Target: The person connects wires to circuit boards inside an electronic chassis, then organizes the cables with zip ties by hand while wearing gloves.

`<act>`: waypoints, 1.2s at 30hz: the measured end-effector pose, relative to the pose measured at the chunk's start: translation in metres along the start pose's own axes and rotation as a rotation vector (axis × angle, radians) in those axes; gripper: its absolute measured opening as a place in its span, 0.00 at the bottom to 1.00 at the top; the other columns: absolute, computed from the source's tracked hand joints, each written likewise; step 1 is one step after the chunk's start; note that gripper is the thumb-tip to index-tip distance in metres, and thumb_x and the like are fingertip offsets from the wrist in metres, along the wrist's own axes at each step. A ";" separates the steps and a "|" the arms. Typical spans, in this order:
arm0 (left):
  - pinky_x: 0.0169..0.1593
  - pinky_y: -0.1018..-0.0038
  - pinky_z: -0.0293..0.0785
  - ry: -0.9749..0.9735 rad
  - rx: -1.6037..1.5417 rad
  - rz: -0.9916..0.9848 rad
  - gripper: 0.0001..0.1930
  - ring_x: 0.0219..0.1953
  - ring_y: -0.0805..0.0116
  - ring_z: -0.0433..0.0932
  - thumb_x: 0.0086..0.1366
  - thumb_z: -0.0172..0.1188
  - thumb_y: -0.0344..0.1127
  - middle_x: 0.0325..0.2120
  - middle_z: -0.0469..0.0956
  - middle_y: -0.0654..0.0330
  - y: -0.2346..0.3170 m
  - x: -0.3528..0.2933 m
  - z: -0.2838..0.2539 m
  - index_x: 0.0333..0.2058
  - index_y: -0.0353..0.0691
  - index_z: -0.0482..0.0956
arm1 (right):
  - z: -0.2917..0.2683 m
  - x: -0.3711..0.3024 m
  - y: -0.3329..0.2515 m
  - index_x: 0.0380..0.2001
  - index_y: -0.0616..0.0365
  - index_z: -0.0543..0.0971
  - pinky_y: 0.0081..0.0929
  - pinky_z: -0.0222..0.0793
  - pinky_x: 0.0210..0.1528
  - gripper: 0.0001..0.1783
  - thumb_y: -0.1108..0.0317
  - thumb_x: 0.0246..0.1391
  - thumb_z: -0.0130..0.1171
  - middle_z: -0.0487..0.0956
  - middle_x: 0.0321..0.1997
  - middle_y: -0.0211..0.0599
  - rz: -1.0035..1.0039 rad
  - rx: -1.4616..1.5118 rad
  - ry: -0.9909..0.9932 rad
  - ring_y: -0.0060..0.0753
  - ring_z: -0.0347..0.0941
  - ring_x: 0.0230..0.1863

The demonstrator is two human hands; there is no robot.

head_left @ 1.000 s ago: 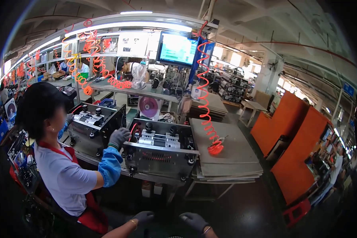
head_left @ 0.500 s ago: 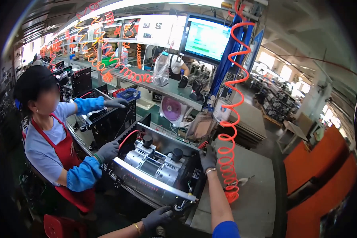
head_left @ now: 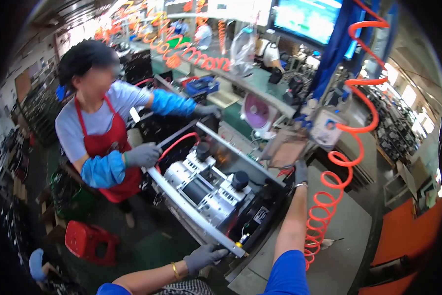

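An open metal casing [head_left: 208,221] holds a silver twin-head compressor motor [head_left: 201,184] with black caps and a red hose. Wearing a grey glove, my left hand [head_left: 206,258] closes on the casing's near corner, by a small yellow fitting [head_left: 238,244]. My right hand [head_left: 301,174], also gloved, is at the far right corner beside the black end panel [head_left: 267,209]; its fingers look bent over the edge, partly hidden. Across the casing, a co-worker's gloved hand [head_left: 143,155] holds the left end of the rail, and their other hand [head_left: 208,111] rests on a dark unit behind.
An orange coiled air hose [head_left: 329,191] hangs at my right over a grey board [head_left: 346,221]. A purple-and-white fan [head_left: 258,112] stands beyond the casing. On the floor at left is a red stool [head_left: 90,242]. A screen [head_left: 307,19] hangs above.
My view has swung left and down, so things sit farther right. My left hand has come up to the casing's near corner. The co-worker leans in closer, still holding the casing.
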State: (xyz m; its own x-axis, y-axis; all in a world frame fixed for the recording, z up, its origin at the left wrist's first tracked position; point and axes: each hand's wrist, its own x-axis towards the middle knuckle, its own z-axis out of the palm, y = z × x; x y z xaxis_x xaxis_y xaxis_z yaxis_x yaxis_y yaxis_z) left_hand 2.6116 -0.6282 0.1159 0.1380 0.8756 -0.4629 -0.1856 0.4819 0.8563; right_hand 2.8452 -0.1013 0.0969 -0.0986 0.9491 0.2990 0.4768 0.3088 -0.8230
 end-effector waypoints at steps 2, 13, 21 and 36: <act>0.40 0.76 0.74 0.117 0.122 0.027 0.26 0.37 0.76 0.75 0.68 0.57 0.51 0.37 0.80 0.59 0.008 -0.012 -0.002 0.54 0.34 0.75 | 0.039 -0.006 0.002 0.55 0.60 0.75 0.38 0.68 0.58 0.27 0.54 0.58 0.53 0.78 0.53 0.49 -0.054 0.028 -0.070 0.50 0.73 0.55; 0.46 0.68 0.76 0.303 0.213 -0.040 0.32 0.40 0.61 0.81 0.65 0.56 0.60 0.40 0.80 0.50 0.037 -0.032 0.008 0.54 0.36 0.72 | 0.038 -0.029 -0.022 0.32 0.52 0.74 0.25 0.68 0.26 0.10 0.59 0.60 0.55 0.72 0.30 0.27 0.312 0.614 -0.086 0.23 0.68 0.26; 0.37 0.68 0.77 0.536 0.675 0.008 0.26 0.28 0.60 0.82 0.64 0.57 0.58 0.29 0.83 0.52 -0.011 -0.018 0.017 0.39 0.38 0.82 | 0.005 -0.029 -0.019 0.35 0.53 0.76 0.27 0.70 0.38 0.13 0.57 0.65 0.50 0.74 0.30 0.27 0.258 0.945 -0.210 0.24 0.72 0.33; 0.42 0.63 0.75 1.409 -0.305 -0.504 0.13 0.36 0.52 0.81 0.57 0.60 0.39 0.32 0.82 0.47 -0.222 0.057 0.017 0.36 0.35 0.80 | 0.158 -0.074 0.072 0.37 0.50 0.76 0.33 0.74 0.36 0.18 0.49 0.64 0.48 0.78 0.34 0.32 0.029 0.842 -1.073 0.34 0.76 0.34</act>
State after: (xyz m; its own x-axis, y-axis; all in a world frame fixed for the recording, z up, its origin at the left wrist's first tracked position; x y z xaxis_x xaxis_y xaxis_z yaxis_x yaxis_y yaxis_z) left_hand 2.6773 -0.6860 -0.0963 -0.7300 -0.1442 -0.6680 -0.6155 0.5635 0.5510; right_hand 2.7485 -0.1397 -0.0608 -0.9058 0.4169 0.0756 -0.1438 -0.1348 -0.9804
